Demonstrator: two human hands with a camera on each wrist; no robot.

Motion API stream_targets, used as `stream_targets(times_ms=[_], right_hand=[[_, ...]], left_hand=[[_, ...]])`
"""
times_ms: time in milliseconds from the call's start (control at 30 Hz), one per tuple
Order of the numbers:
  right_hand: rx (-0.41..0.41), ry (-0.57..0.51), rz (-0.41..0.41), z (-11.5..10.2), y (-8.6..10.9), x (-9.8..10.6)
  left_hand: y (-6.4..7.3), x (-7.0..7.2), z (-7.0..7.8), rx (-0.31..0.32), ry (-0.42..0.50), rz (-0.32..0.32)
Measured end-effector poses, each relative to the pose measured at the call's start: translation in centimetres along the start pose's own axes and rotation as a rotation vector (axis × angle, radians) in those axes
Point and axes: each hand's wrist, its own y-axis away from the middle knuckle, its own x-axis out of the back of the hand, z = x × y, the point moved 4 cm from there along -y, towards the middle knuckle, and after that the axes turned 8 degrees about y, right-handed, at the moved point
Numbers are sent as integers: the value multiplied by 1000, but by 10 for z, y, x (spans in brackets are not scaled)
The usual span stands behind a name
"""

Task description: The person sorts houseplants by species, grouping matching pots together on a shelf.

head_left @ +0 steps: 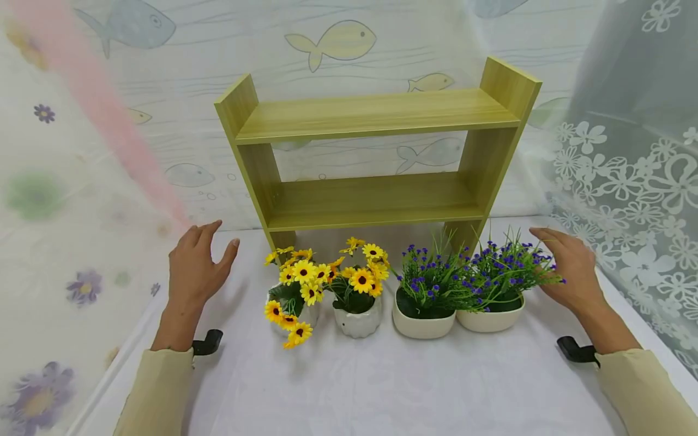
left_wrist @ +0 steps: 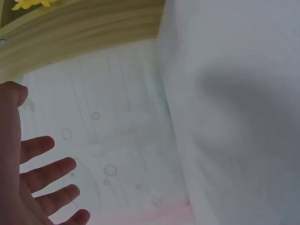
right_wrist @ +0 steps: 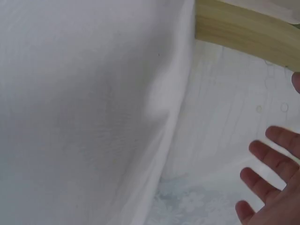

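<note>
My left hand [head_left: 197, 265] hovers left of the shelf with its thumb spread and holds nothing. In the left wrist view the fingers [left_wrist: 49, 174] are apart and relaxed. On the other side, my right hand [head_left: 572, 272] is beside the purple-flowered plant [head_left: 498, 272] in a cream pot; grass tips overlap its fingers. The right wrist view shows its fingers [right_wrist: 274, 159] spread, with nothing in them. A second purple-flowered plant [head_left: 431, 272] stands next to it. Two yellow-flowered plants, one on the left [head_left: 300, 275] and one nearer the middle [head_left: 357, 281], sit in white pots.
A two-tier wooden shelf [head_left: 376, 203] stands behind the pots, its boards bare. White cloth [head_left: 349, 387] covers the table. A fish-patterned curtain [head_left: 218, 54] hangs behind, and a sheer flowered curtain [head_left: 643, 181] is at the right. Black wrist mounts stick out from both wrists.
</note>
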Motion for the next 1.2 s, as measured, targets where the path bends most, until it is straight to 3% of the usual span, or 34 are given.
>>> stream_targets(times_ms=[100, 300, 400, 500, 633, 767, 1000, 1200], right_hand=[[42, -67, -12, 0, -1, 0], [89, -269, -121, -1, 4, 0], [140, -387, -169, -3, 6, 1], [141, -469, -267, -3, 9, 2], [51, -457, -447, 0, 15, 5], [22, -451, -576, -3, 19, 8], [115, -483, -599, -12, 24, 8], [98, -552, -690, -13, 29, 4]], left_hand=[[-3, 0, 7, -5, 32, 1], [-6, -1, 24, 53, 119, -50], [-8, 0, 32, 42, 173, -54], [-9, 1, 39, 17, 220, -47], [-11, -1, 49, -5, 265, -60], [-15, -3, 60, -8, 299, -79], [-23, -5, 71, -7, 381, -61], [-35, -3, 81, -18, 453, -47]])
